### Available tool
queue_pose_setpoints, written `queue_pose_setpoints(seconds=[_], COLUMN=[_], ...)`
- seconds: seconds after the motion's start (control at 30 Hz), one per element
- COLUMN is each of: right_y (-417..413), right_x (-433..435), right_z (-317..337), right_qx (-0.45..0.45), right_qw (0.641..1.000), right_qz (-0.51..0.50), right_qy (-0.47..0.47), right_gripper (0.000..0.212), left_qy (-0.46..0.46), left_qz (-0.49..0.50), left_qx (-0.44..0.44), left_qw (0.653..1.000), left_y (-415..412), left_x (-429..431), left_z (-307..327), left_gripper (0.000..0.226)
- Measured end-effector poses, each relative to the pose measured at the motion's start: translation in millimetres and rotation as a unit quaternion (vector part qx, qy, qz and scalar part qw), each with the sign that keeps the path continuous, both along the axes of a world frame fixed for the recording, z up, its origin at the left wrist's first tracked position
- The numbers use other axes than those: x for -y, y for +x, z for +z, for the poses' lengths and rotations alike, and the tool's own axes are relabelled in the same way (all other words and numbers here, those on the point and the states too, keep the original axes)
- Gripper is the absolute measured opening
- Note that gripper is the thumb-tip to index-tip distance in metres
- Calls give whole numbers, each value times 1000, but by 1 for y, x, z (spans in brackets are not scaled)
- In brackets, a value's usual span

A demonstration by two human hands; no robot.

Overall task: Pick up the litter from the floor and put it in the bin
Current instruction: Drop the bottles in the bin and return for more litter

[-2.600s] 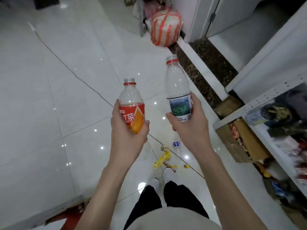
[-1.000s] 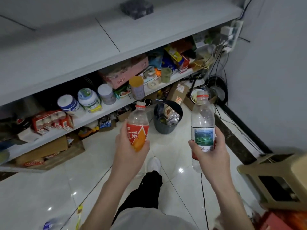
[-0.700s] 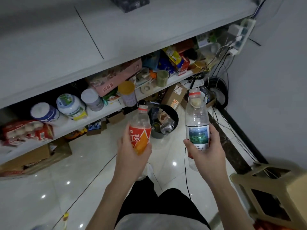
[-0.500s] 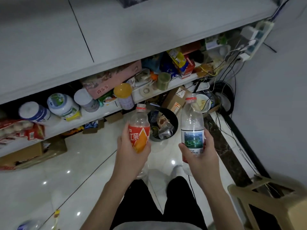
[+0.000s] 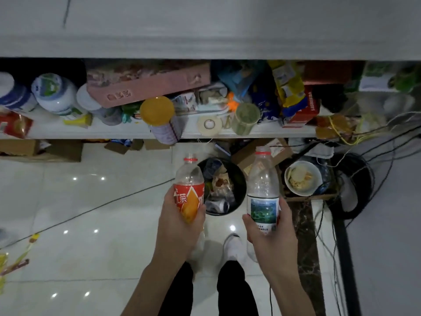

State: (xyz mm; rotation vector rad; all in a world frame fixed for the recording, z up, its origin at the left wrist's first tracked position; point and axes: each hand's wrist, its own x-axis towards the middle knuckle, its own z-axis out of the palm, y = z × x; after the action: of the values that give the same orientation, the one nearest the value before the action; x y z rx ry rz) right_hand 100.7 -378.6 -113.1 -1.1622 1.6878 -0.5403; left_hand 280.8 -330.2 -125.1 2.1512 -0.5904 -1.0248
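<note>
My left hand (image 5: 178, 226) grips an empty plastic bottle with an orange-red label (image 5: 189, 189), held upright. My right hand (image 5: 271, 238) grips a taller clear water bottle with a green-and-white label (image 5: 263, 190), also upright. Between and just beyond the two bottles stands a round black bin (image 5: 240, 179) on the floor, partly filled with wrappers and crumpled rubbish. Both bottles hover near the bin's rim, one at each side. Yellow wrappers (image 5: 13, 261) lie on the floor at the far left edge.
A low white shelf (image 5: 114, 131) crowded with jars, boxes and tape runs across above the bin. Cardboard boxes (image 5: 41, 151) sit under it. A white bowl (image 5: 303, 177) and tangled cables (image 5: 364, 160) lie right of the bin. My feet stand just before it.
I have turned from the open floor towards the shelf and walked up to the bin. Both hands keep hold of their bottles, now level with the bin's sides.
</note>
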Motion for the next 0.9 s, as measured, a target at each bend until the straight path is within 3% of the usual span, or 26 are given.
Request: queue_pose_setpoints(seconds=[0.23,0.5,0.67,0.77,0.9], right_y=[-7,17,26,25,20], right_x=[47,73,81,76,65], right_z=[-174,-331,-352,-338,-303], right_qx=[-51,-95,-146,-195,-184], right_qw=[998,992,983,975,978], right_qz=[35,81,106,109,101], right_qy=[8,29,35,7,19], right_gripper=[60,76,87,82,78], left_qy=[41,74,41,51,65], left_qz=[7,-10,12,-6,-4], left_qx=[-11,-7,-4,9,15], left_qw=[999,997,999,999,998], left_y=[-23,-15,-9,-7,0], left_x=[53,62,53,40,14], left_z=[-168,-306,-320,-301,-263], left_gripper=[71,74,58,53,49])
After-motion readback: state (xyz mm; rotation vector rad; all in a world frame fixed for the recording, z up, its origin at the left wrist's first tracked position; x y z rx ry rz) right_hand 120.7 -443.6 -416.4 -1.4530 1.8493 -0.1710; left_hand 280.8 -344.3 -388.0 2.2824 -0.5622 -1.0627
